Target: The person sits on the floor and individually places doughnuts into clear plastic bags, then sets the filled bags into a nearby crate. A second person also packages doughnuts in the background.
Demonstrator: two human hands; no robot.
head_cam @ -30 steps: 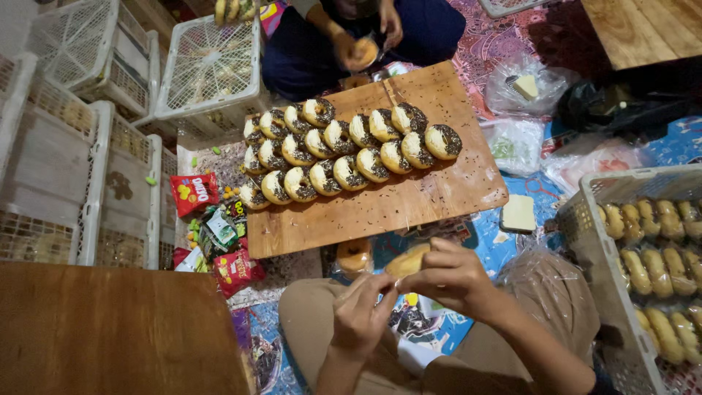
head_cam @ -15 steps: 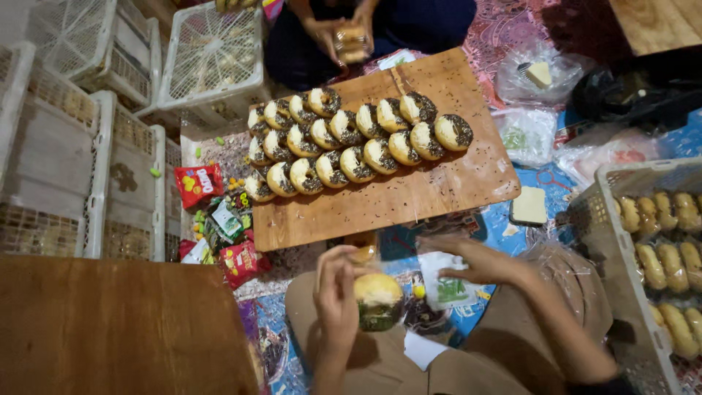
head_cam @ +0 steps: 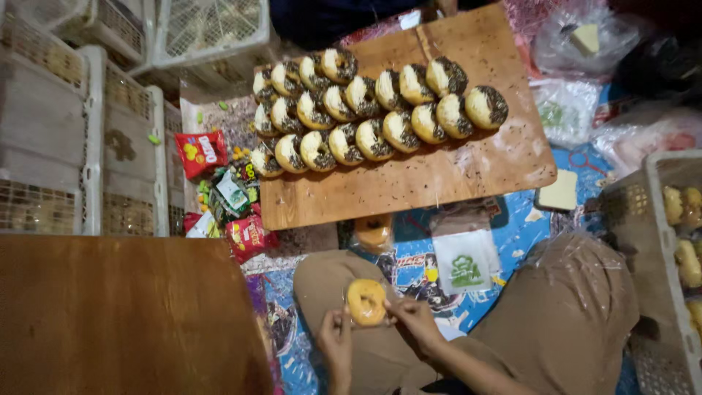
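Since 0.5 s ago: brought lower and nearer the body, now over the lap; dark-rimmed item then under it no longer in view; view shifted toward the board.

Plain doughnut [head_cam: 366, 301]: held up over the lap, ring face toward the camera, hole showing. Left hand [head_cam: 337, 342] pinching its lower left edge with fingertips closed on it. Right hand [head_cam: 414, 317] pinching its right edge, grip likewise closed on the dough.

Handling, judged: light, soft, easily dented; surface probably slightly greasy, so liable to slip under a loose pinch. Best taken by the outer rim at 2 opposite points, as now, or with a finger through the hole. Hard squeezing likely to flatten the ring.

Edges and room: wooden board [head_cam: 468, 175] ahead on the floor, well apart from the hands. Topped doughnuts [head_cam: 380, 110] in 3 rows across its far half; near strip bare apart from crumbs. Crate of plain doughnuts [head_cam: 676, 241] at right, beyond the knee. Low brown bench [head_cam: 124, 314] close on the left, its edge just beside the left hand. Snack packets [head_cam: 227, 205] between bench and board. Open passage straight ahead over the patterned mat [head_cam: 409, 263].
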